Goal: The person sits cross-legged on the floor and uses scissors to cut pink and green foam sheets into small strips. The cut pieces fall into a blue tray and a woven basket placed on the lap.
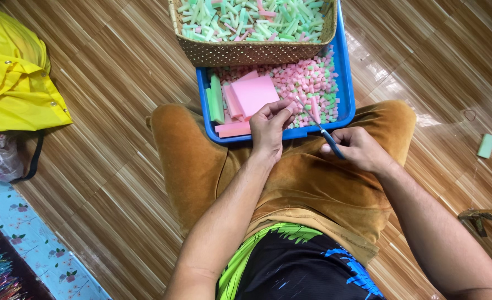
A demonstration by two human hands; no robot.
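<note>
Item: pink foam strip [315, 109] pinched in left hand [269, 126] over blue tray [346, 83], right hand [358, 148] closed on knife [319, 126]; hazard, judged: blade beside fingertips may nick them, pieces may scatter past tray

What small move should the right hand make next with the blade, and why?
Probably press the blade down through the pink strip that the left hand pinches. The right hand already holds the blade tip at the strip, over the blue tray of small cut cubes.

Head view, steeply down, close.
</note>
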